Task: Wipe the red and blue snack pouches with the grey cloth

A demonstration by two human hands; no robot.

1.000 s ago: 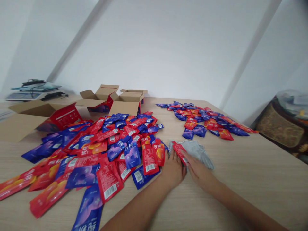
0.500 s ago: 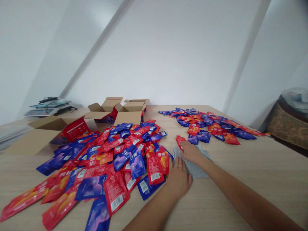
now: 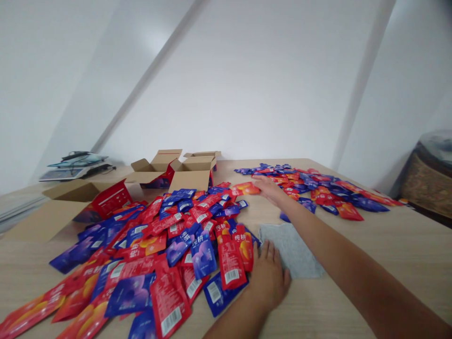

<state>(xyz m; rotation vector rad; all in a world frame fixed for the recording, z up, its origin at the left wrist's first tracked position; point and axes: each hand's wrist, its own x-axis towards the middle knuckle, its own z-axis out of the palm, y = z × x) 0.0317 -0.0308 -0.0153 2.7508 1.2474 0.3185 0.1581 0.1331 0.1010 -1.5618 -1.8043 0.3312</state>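
Observation:
In my right hand (image 3: 270,189) is a red and orange pouch (image 3: 244,189), pinched by its right end and held above the far right edge of the near pouch pile. My left hand (image 3: 270,277) lies flat with fingers stretched, its fingertips at the left edge of a grey cloth (image 3: 294,252) spread on the table. Right beside those fingers are a red pouch (image 3: 243,247) and other red and blue pouches of the near pile (image 3: 203,252). My right forearm passes over part of the cloth.
Open cardboard boxes (image 3: 190,180) stand behind the near pile, with another open box (image 3: 67,202) at the left. A second pile of red and blue pouches (image 3: 318,186) spreads across the right back of the table (image 3: 388,263). A flat device with papers (image 3: 76,167) sits far left.
My right hand has left the cloth and moved away from me and slightly left, carrying the red pouch. The cloth now lies flatter and more exposed. My left hand has stayed at its edge.

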